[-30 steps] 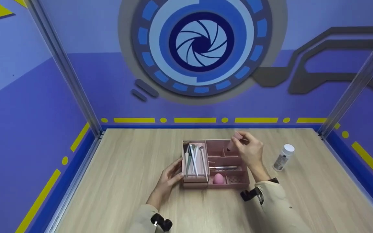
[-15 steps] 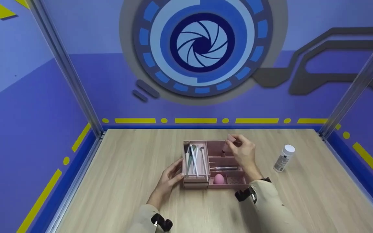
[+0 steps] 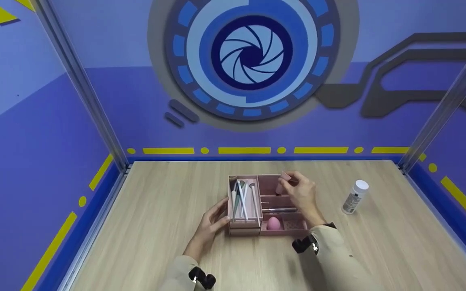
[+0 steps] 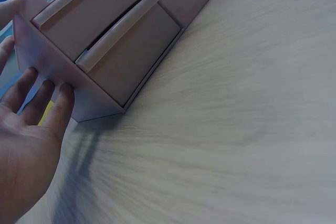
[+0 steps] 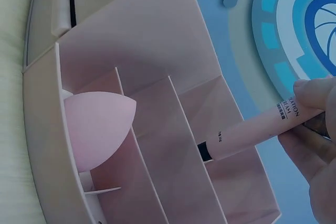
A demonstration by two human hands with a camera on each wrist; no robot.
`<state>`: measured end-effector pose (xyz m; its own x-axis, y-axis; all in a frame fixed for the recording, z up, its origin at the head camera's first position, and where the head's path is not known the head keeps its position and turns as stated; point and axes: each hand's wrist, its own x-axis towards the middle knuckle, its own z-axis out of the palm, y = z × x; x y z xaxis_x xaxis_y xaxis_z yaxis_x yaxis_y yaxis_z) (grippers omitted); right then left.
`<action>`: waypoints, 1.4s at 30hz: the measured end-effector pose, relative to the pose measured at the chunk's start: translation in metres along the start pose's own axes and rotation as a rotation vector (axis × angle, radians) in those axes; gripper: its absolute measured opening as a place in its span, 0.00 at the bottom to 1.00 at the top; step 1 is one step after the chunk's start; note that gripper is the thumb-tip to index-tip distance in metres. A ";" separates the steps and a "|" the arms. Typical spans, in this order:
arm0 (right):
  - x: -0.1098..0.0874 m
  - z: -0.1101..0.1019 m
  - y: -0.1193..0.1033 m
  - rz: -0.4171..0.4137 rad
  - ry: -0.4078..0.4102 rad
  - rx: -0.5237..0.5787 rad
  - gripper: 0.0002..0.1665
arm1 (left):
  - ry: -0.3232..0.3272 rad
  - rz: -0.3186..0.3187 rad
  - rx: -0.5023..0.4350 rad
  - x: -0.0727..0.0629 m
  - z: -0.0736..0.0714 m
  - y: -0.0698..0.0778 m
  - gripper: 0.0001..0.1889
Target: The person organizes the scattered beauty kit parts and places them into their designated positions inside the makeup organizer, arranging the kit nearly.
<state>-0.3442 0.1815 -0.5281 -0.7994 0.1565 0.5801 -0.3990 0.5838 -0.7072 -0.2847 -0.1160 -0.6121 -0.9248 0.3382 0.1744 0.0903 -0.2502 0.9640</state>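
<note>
A pink makeup organizer (image 3: 244, 231) with drawers on its left and divided compartments on its right stands on the table. My left hand (image 3: 208, 224) touches its left side, fingertips on the side wall (image 4: 44, 59) and fingers extended. Between thumb and fingers, my right hand (image 3: 302, 194) pinches a pink cream tube (image 5: 247, 132) by its flat end. The tube slants with its black cap (image 5: 204, 151) downward at a rear compartment's divider. An egg-shaped pink makeup sponge (image 5: 97, 127) sits in a front compartment. Several makeup brushes (image 3: 243, 200) lie in the top left tray.
A white-capped bottle (image 3: 354, 197) stands on the wooden table (image 3: 156, 210) to the right of the organizer. In its middle compartment lies a slim silvery stick (image 3: 279, 210). Patterned blue walls (image 3: 107, 101) enclose the table at the back and sides.
My right hand has moved left and slightly down with the cream tube, from the rear right compartment toward the rear divider. The left hand has stayed at the organizer's side.
</note>
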 end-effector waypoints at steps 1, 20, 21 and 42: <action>0.000 0.000 0.000 0.006 -0.007 -0.002 0.12 | 0.000 -0.002 -0.005 0.000 0.000 0.000 0.35; -0.008 0.013 0.007 0.033 -0.112 -0.094 0.10 | 0.000 0.021 -0.007 0.000 0.000 -0.002 0.35; -0.009 0.014 0.009 0.034 -0.119 -0.102 0.10 | -0.002 0.022 -0.009 0.001 0.000 -0.002 0.35; -0.007 0.022 0.016 -0.014 -0.106 -0.196 0.13 | -0.023 0.029 0.018 0.001 -0.001 -0.002 0.35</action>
<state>-0.3549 0.1725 -0.5527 -0.8416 0.0686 0.5358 -0.3233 0.7306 -0.6014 -0.2862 -0.1166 -0.6144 -0.9129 0.3520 0.2064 0.1235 -0.2439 0.9619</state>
